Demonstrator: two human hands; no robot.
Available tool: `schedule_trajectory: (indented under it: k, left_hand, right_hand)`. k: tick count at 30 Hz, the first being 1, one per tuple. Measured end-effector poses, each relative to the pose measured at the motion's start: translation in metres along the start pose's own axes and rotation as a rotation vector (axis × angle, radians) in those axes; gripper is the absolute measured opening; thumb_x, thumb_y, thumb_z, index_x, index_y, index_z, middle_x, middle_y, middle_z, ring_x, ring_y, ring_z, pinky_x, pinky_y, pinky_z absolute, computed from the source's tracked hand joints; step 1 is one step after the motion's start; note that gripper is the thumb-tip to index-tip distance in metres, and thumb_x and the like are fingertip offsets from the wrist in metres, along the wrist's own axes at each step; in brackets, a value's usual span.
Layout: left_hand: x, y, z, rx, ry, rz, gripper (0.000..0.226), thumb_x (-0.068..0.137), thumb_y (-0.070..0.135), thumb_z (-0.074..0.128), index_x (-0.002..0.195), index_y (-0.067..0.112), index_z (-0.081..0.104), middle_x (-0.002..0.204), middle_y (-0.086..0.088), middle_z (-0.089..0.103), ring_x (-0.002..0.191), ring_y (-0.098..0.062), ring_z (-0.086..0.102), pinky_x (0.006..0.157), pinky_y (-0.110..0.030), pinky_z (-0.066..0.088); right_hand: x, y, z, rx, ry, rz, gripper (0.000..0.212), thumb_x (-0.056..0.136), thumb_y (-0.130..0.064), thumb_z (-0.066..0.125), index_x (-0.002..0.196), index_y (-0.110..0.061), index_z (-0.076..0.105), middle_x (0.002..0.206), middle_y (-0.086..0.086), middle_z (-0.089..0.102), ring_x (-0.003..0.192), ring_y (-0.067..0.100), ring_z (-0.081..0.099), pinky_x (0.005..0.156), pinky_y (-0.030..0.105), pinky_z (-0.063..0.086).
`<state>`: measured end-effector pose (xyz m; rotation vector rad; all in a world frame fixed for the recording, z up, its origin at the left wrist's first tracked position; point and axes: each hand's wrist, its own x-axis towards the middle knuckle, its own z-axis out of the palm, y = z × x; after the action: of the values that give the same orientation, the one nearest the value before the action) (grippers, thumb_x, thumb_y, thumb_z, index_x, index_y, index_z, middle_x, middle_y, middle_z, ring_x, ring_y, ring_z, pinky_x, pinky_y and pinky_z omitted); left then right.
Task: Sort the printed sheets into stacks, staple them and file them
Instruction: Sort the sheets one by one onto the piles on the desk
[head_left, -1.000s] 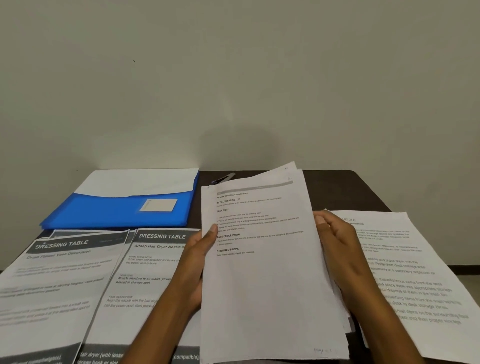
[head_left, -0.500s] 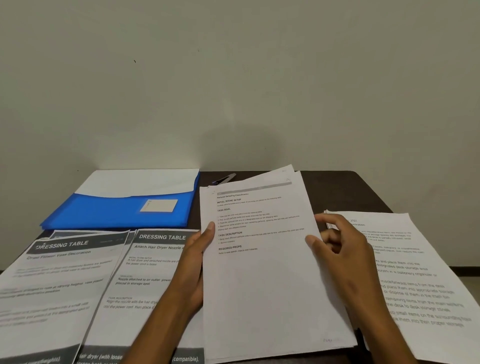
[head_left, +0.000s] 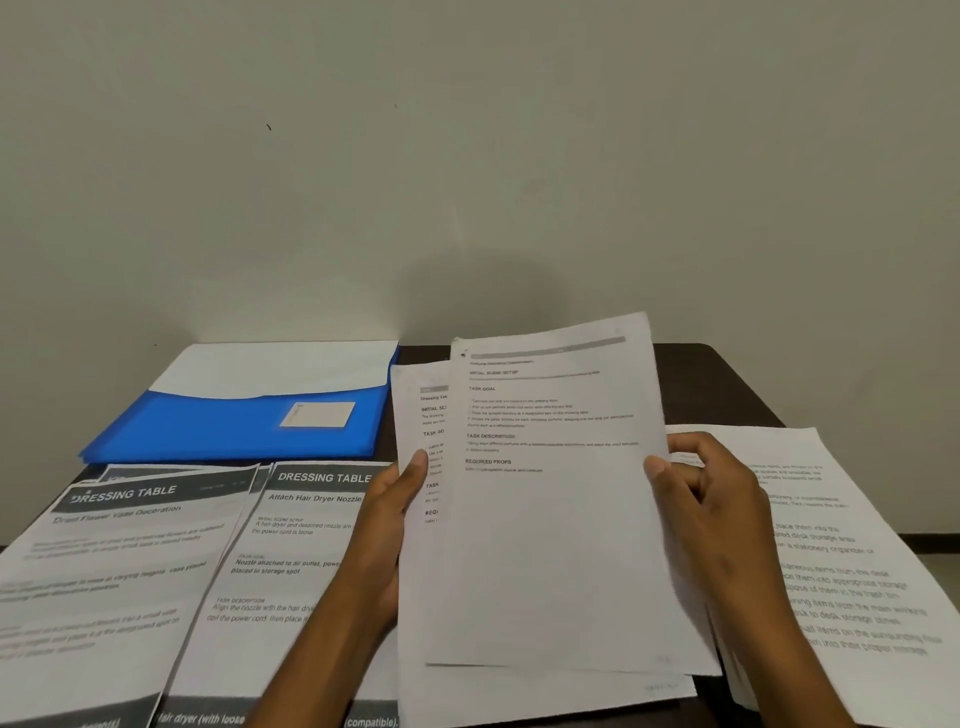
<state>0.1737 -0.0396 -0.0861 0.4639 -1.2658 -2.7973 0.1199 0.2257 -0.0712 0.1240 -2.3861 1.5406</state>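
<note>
Over the dark table, the right hand pinches the top sheet off the bundle gripped by the left hand, with three stacks laid out, sorting apparently midway, stapling and the blue folder still ahead.

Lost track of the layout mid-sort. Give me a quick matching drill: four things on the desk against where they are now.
Things:
1. blue folder
2. top sheet
3. Dressing Table sheets
4. plain text stack

Places:
A. pinched by the right hand
B. flat at the desk's right side
C. far left, by the wall
D. flat at near left

Pairs: 1-C, 2-A, 3-D, 4-B
</note>
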Motion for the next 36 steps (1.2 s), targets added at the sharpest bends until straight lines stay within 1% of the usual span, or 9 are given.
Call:
schedule_trajectory:
  k: [4,8,11,15,20,25,28,33,36]
  left_hand:
    - [0.0,0.001,-0.002,-0.034,0.041,0.007,0.03,0.102,0.026,0.061,0.13,0.016,0.068,0.124,-0.018,0.074,0.101,-0.034,0.077,0.077,-0.051,0.065]
    - [-0.001,0.003,-0.001,-0.065,0.04,0.017,0.03,0.103,0.025,0.061,0.13,0.018,0.069,0.122,-0.017,0.075,0.096,-0.031,0.078,0.072,-0.047,0.066]
    - [-0.001,0.004,-0.001,-0.081,0.036,0.026,0.031,0.103,0.025,0.06,0.131,0.016,0.068,0.122,-0.017,0.075,0.095,-0.03,0.078,0.072,-0.046,0.066]
    - [-0.002,0.005,0.0,-0.086,0.036,0.034,0.031,0.103,0.026,0.06,0.13,0.015,0.07,0.125,-0.017,0.074,0.099,-0.03,0.076,0.082,-0.048,0.064]
    - [-0.002,0.006,0.0,-0.09,0.039,0.045,0.03,0.104,0.026,0.059,0.13,0.016,0.071,0.124,-0.015,0.074,0.098,-0.028,0.077,0.08,-0.045,0.065]
    - [-0.003,0.006,0.001,-0.076,0.041,0.045,0.034,0.101,0.027,0.061,0.132,0.015,0.07,0.125,-0.015,0.074,0.099,-0.028,0.077,0.074,-0.043,0.066]
    - [-0.001,0.005,-0.001,-0.058,0.04,0.05,0.034,0.102,0.027,0.06,0.133,0.016,0.069,0.126,-0.016,0.074,0.102,-0.029,0.076,0.077,-0.044,0.066]
    - [0.001,0.003,-0.001,-0.042,0.028,0.053,0.033,0.104,0.027,0.058,0.134,0.017,0.067,0.126,-0.016,0.073,0.104,-0.031,0.076,0.078,-0.047,0.066]
    - [0.003,0.002,-0.003,-0.033,0.038,0.048,0.035,0.103,0.029,0.06,0.137,0.02,0.066,0.129,-0.016,0.072,0.11,-0.034,0.074,0.079,-0.049,0.065]
  right_hand:
    - [0.008,0.009,-0.029,0.08,0.109,0.079,0.01,0.101,-0.03,0.062,0.104,-0.024,0.069,0.078,0.008,0.077,0.078,0.042,0.073,0.073,0.058,0.062]
    - [0.025,0.029,-0.072,0.065,0.325,0.142,0.016,0.098,-0.032,0.065,0.106,-0.019,0.07,0.088,0.008,0.076,0.076,0.035,0.07,0.073,0.042,0.058]
    - [0.029,0.042,-0.097,0.052,0.416,0.172,0.006,0.098,-0.035,0.066,0.095,-0.031,0.068,0.089,0.01,0.074,0.069,0.034,0.065,0.072,0.037,0.056]
    - [0.028,0.049,-0.112,0.045,0.461,0.216,0.028,0.101,-0.028,0.065,0.085,-0.05,0.066,0.085,0.006,0.069,0.064,0.02,0.062,0.071,0.032,0.053]
    - [0.025,0.051,-0.106,0.011,0.385,0.206,0.007,0.102,-0.027,0.065,0.106,-0.022,0.067,0.087,0.012,0.072,0.065,0.023,0.065,0.048,0.024,0.054]
    - [0.026,0.041,-0.085,0.065,0.293,0.198,0.009,0.101,-0.026,0.067,0.108,-0.021,0.07,0.097,0.007,0.075,0.09,0.034,0.072,0.086,0.047,0.06]
    - [0.028,0.028,-0.073,0.097,0.238,0.174,0.006,0.102,-0.021,0.066,0.106,-0.019,0.071,0.096,0.005,0.076,0.084,0.027,0.073,0.078,0.036,0.056]
    - [0.035,0.019,-0.051,0.094,0.157,0.162,0.009,0.102,-0.027,0.066,0.105,-0.02,0.07,0.1,0.007,0.076,0.087,0.03,0.074,0.081,0.049,0.062]
    - [0.037,0.014,-0.041,0.098,0.114,0.15,0.007,0.102,-0.026,0.066,0.102,-0.02,0.069,0.097,0.007,0.076,0.085,0.03,0.074,0.076,0.042,0.061]
